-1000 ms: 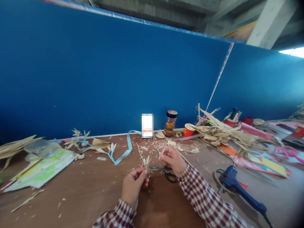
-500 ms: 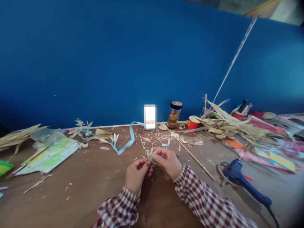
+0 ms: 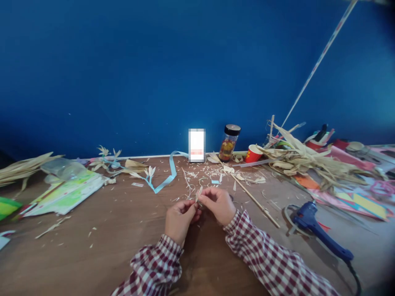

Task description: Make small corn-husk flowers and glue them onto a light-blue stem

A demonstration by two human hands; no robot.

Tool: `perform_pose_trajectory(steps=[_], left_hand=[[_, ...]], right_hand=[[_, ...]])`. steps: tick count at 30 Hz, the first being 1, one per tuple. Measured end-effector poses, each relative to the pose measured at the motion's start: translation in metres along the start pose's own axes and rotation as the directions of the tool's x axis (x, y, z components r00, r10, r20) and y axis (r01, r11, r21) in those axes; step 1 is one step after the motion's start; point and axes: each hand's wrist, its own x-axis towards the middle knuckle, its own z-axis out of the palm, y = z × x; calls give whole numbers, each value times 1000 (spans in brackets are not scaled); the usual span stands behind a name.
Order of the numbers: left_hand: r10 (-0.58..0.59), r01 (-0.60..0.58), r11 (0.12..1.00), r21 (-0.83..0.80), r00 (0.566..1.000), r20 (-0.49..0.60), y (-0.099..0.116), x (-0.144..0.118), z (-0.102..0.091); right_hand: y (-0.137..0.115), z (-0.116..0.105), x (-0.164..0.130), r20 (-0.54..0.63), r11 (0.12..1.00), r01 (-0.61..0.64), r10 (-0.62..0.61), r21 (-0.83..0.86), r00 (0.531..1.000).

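Note:
Between my fingertips, low in the middle of the view, is a small pale corn-husk flower [image 3: 199,194]. My left hand [image 3: 182,218] pinches its lower end, which the fingers mostly hide. From the right, my right hand [image 3: 217,203] pinches at its petals with thumb and forefinger. Both hands are close together just above the brown table [image 3: 129,246]. Past them lie pale husk scraps [image 3: 197,174]. A light-blue ribbon [image 3: 168,181] runs beside a finished-looking husk flower [image 3: 150,172] on a blue stem to the left.
On the right lie a blue glue gun [image 3: 321,232] with its cord, a thin stick [image 3: 256,201] and a heap of dry husks [image 3: 302,158]. A black-lidded jar [image 3: 228,144] and a red paper cup [image 3: 253,153] stand at the back. Left is a green-and-white painted sheet [image 3: 74,191].
The view has tilted slightly, so the table things sit a little higher. Both hands stay together on the flower, whose petals now look narrower and more upright between the fingers.

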Motion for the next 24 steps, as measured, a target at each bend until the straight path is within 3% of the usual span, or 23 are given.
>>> perform_pose_trajectory(steps=[24], left_hand=[[12, -12, 1000, 28, 1000, 9, -2, -1, 0]], right_hand=[[0, -1, -1, -17, 998, 6, -7, -60, 1000]])
